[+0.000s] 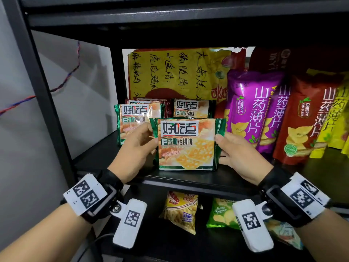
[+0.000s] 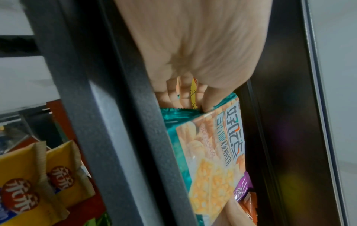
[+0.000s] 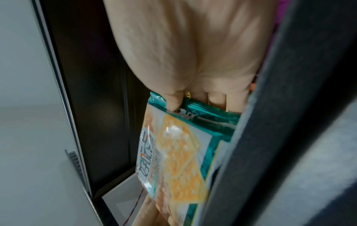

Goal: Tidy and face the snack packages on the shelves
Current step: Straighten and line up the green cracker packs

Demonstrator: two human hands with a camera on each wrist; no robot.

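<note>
A green-edged walnut cookie pack (image 1: pixel 187 144) stands upright at the front of the black shelf (image 1: pixel 188 178), label toward me. My left hand (image 1: pixel 137 146) pinches its left edge, thumb on the front and fingers behind. My right hand (image 1: pixel 234 150) pinches the right edge the same way. In the left wrist view the pack (image 2: pixel 208 152) hangs below my left hand (image 2: pixel 185 97). The right wrist view shows the pack (image 3: pixel 177 152) under my right hand (image 3: pixel 193 99). Two more packs of the same kind (image 1: pixel 132 120) (image 1: pixel 190 108) stand behind it.
Purple (image 1: pixel 247 108) and red (image 1: pixel 306 118) yam crisp bags stand to the right, with yellow ones at the far right. A big yellow bag with handwriting (image 1: pixel 170 72) leans at the back. Lower shelf holds a fries bag (image 1: pixel 179 210) and a green chip bag (image 1: pixel 222 214). The rack's post (image 1: pixel 37 91) stands left.
</note>
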